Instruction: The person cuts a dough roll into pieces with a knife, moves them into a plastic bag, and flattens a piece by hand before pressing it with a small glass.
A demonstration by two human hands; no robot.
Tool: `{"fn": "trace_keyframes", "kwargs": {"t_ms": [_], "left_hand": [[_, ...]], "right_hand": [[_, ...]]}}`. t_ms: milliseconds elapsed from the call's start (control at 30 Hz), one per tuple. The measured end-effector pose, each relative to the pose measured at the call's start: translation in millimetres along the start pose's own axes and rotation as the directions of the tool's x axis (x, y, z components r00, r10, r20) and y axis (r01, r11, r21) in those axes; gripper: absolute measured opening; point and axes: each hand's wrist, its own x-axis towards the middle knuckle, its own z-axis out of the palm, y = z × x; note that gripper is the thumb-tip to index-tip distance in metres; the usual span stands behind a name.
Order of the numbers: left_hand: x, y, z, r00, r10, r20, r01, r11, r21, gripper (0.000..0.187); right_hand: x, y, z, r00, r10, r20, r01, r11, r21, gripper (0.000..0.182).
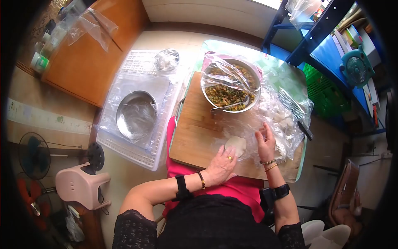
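Note:
My left hand rests at the front of the wooden board, its fingers stretched out and touching the near edge of a flat, pale round of dough. Just right of the dough, my right hand is raised over the board with its fingers loosely bent and apart, holding nothing that I can see. Behind both hands stands a metal bowl of chopped filling, partly covered by clear plastic, with a spoon in it. Pale, floury lumps lie under plastic film beside my right hand.
A black-handled utensil lies at the board's right edge. To the left, a white plastic rack bears a plastic-covered metal tray and a small wrapped bowl. A pink stool and blue shelving flank the workspace.

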Motion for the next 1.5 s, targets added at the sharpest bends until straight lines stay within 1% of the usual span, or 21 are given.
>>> {"fn": "trace_keyframes", "kwargs": {"t_ms": [33, 100, 167, 233, 433, 533, 633, 700, 767, 833, 900, 967, 1033, 1100, 1133, 1233, 1300, 1333, 1367, 1433, 1500], "left_hand": [[1, 1, 1, 0.999, 0.042, 0.013, -0.042, 0.999, -0.005, 0.064], [2, 1, -1, 0.996, 0.085, 0.033, -0.084, 0.996, -0.033, 0.062], [0, 1, -6, 0.991, 0.122, 0.052, -0.119, 0.991, -0.060, 0.061], [-3, -1, -10, 0.948, 0.122, 0.294, -0.079, 0.985, -0.157, 0.059], [-19, -4, -4, 0.991, 0.130, 0.040, -0.122, 0.980, -0.158, 0.058], [-19, -8, -7, 0.989, 0.136, 0.056, -0.128, 0.984, -0.127, 0.059], [-19, -11, -11, 0.996, 0.062, 0.063, -0.050, 0.984, -0.171, 0.060], [-19, -8, -14, 0.996, 0.092, 0.009, -0.089, 0.985, -0.150, 0.059], [-18, -7, -12, 0.991, 0.128, -0.042, -0.132, 0.983, -0.127, 0.058], [-21, -7, -5, 0.947, 0.156, 0.282, -0.121, 0.983, -0.140, 0.058], [-23, -9, -6, 0.929, 0.142, 0.342, -0.097, 0.985, -0.145, 0.056], [-27, -10, -4, 0.989, 0.141, 0.053, -0.131, 0.979, -0.156, 0.054], [-25, -9, -9, 0.990, 0.137, 0.044, -0.129, 0.981, -0.145, 0.052], [-24, -10, -13, 0.988, 0.121, 0.099, -0.106, 0.983, -0.147, 0.054], [-24, -9, -15, 0.989, 0.116, 0.095, -0.101, 0.984, -0.147, 0.054], [-20, -6, -23, 0.968, -0.025, 0.248, 0.079, 0.974, -0.211, 0.055], [-27, -6, -11, 0.999, 0.015, -0.048, -0.023, 0.985, -0.172, 0.054], [-30, -7, -7, 0.999, 0.019, -0.045, -0.027, 0.984, -0.176, 0.054], [-33, -8, -4, 0.999, 0.041, -0.028, -0.045, 0.989, -0.138, 0.054], [-36, -12, -6, 0.998, 0.061, -0.002, -0.060, 0.993, -0.099, 0.054], [-36, -11, -15, 0.981, 0.029, 0.192, -0.007, 0.994, -0.112, 0.054]], "right_hand": [[-7, -8, -3, 1.000, 0.002, -0.002, -0.002, 1.000, -0.001, 0.060], [-20, -23, -4, 0.915, -0.356, 0.188, 0.402, 0.832, -0.382, 0.066], [-32, -33, 5, 0.872, -0.408, 0.270, 0.487, 0.783, -0.388, 0.072], [-47, -37, 18, 0.758, -0.426, 0.495, 0.644, 0.613, -0.458, 0.073], [-18, -19, 36, 0.875, -0.349, 0.334, 0.482, 0.580, -0.656, 0.084], [6, -6, 29, 0.954, -0.263, 0.142, 0.297, 0.768, -0.568, 0.082], [7, 2, 23, 0.953, -0.291, 0.082, 0.292, 0.821, -0.490, 0.080], [-13, -13, 24, 0.936, -0.325, 0.133, 0.344, 0.767, -0.542, 0.079], [-36, -29, 32, 0.828, -0.447, 0.337, 0.557, 0.592, -0.582, 0.078], [-53, -30, 44, 0.797, -0.460, 0.392, 0.601, 0.533, -0.596, 0.079], [-55, -26, 49, 0.766, -0.461, 0.448, 0.640, 0.479, -0.601, 0.081], [-31, -17, 51, 0.864, -0.393, 0.314, 0.494, 0.545, -0.678, 0.086], [-14, -12, 48, 0.899, -0.365, 0.240, 0.426, 0.610, -0.668, 0.088], [-2, -7, 43, 0.961, -0.258, 0.100, 0.275, 0.850, -0.449, 0.089], [1, -5, 39, 0.964, -0.259, 0.052, 0.257, 0.875, -0.410, 0.085], [3, 4, 29, 0.947, -0.313, 0.079, 0.317, 0.855, -0.411, 0.078], [-17, -24, 28, 0.917, -0.348, 0.194, 0.399, 0.802, -0.445, 0.075], [-28, -36, 32, 0.873, -0.377, 0.310, 0.485, 0.742, -0.463, 0.071], [-36, -37, 42, 0.875, -0.374, 0.308, 0.482, 0.744, -0.464, 0.071], [-51, -39, 60, 0.711, -0.485, 0.509, 0.702, 0.527, -0.479, 0.067], [-38, -39, 69, 0.714, -0.524, 0.464, 0.699, 0.512, -0.499, 0.068]]}}
